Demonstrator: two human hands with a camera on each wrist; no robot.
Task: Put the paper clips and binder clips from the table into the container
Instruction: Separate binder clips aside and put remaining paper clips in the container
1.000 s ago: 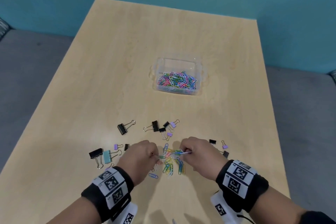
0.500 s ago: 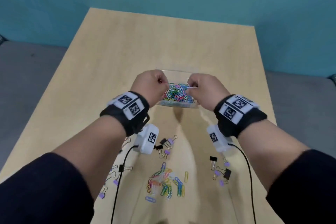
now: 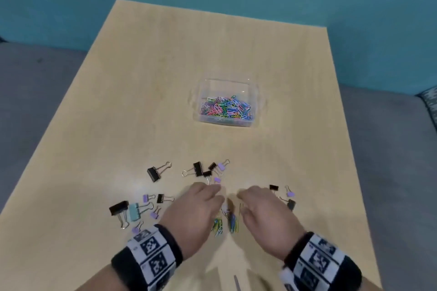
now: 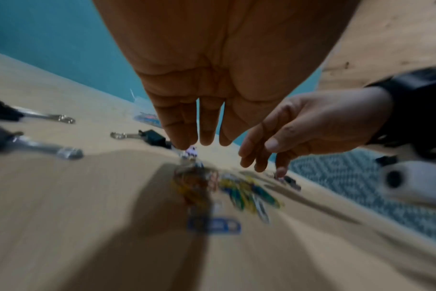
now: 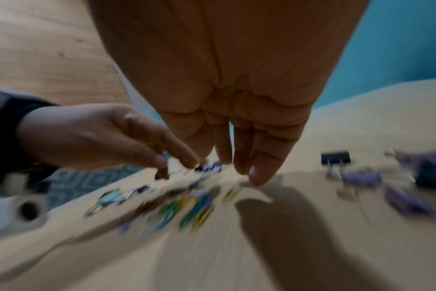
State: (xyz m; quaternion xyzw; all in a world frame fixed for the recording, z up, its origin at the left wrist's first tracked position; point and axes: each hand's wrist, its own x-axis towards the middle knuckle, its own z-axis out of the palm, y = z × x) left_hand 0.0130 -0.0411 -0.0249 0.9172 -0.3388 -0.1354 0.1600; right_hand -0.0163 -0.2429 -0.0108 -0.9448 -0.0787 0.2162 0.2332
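A clear plastic container (image 3: 252,101) on the wooden table (image 3: 142,101) holds a heap of coloured paper clips (image 3: 225,109). A small pile of coloured paper clips (image 3: 226,221) lies near the front edge, blurred in both wrist views (image 4: 239,193) (image 5: 187,210). My left hand (image 3: 198,208) and right hand (image 3: 262,210) hover just above that pile, one on each side. Their fingers point down, straight and loose, holding nothing (image 4: 199,137) (image 5: 239,165). Black, purple and teal binder clips (image 3: 201,169) lie scattered around the hands.
One black binder clip (image 3: 155,172) lies apart at the left. A teal one (image 3: 134,211) and a black one (image 3: 118,208) sit near the left front. More small clips (image 3: 287,197) lie right of my right hand. Grey floor and a teal wall surround the table.
Both hands pinched paper clips at the pile, carried them over the container, and have come back down to the pile with nothing in them.
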